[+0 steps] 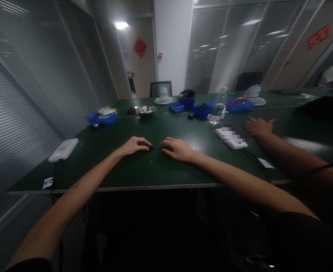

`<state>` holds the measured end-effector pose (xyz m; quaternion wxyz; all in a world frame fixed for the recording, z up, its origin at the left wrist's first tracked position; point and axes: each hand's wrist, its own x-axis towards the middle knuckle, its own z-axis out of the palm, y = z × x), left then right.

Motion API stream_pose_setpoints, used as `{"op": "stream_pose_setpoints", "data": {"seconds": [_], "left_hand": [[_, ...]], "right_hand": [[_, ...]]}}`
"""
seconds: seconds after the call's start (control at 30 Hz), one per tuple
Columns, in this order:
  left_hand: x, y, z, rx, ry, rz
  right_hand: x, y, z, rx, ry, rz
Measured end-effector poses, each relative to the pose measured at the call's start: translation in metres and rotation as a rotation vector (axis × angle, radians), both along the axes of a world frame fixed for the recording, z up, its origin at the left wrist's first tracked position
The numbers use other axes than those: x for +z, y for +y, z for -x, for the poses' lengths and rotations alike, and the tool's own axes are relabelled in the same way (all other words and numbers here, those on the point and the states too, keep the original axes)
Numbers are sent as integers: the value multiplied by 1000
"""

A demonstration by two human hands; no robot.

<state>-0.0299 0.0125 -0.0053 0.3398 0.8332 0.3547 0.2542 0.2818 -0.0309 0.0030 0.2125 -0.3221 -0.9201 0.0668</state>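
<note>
1. Your left hand [135, 145] rests knuckles-up on the green table [155, 170], fingers curled down and pinched around a small dark piece [151, 147] at its fingertips.
2. Your right hand [176, 148] lies just beside it, fingers bent, closed onto a second small dark piece [164, 146]; the two pieces sit close together between your hands, near the table's middle and on your side of it.
3. Both pieces look black and tiny, too small and dim to tell their shape.
4. To the right of your hands on the table, another person's hand [257, 125] lies flat beside a white box [231, 138].
5. Past your hands, toward the table's far edge, stand a metal bowl [146, 110], blue bins [203, 110] and a clear water bottle [217, 109].
6. At the table's left edge sits a white device [63, 149], well apart from your hands.
</note>
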Motion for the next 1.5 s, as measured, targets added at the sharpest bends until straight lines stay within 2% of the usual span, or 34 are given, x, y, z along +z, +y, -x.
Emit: {"op": "stream_pose_setpoints", "data": {"seconds": [0.07, 0.17, 0.43, 0.63, 0.77, 1.13, 1.3, 1.5], "left_hand": [[0, -7, -14, -26, -21, -54], [-1, -12, -20, -25, -37, -111], [-1, -17, -25, -46, -60, -174], [-8, -14, -30, -107, -75, -210], [-11, -13, -30, -99, -54, -214], [-4, -17, -29, -90, 48, -245], [-3, -5, -9, -6, 92, -290], [-6, 23, 53, 340, 177, -327]], "right_hand": [[1, -2, 1, -2, -12, 0], [2, -3, 1, -3, -26, 2], [4, -5, 1, 19, -43, -15], [2, -6, 3, 43, -48, -13], [-2, -3, 4, 25, -34, -29], [0, -3, 5, -32, -41, -24], [2, -3, 3, -80, -38, -16], [4, -3, 2, -82, -61, 1]]}}
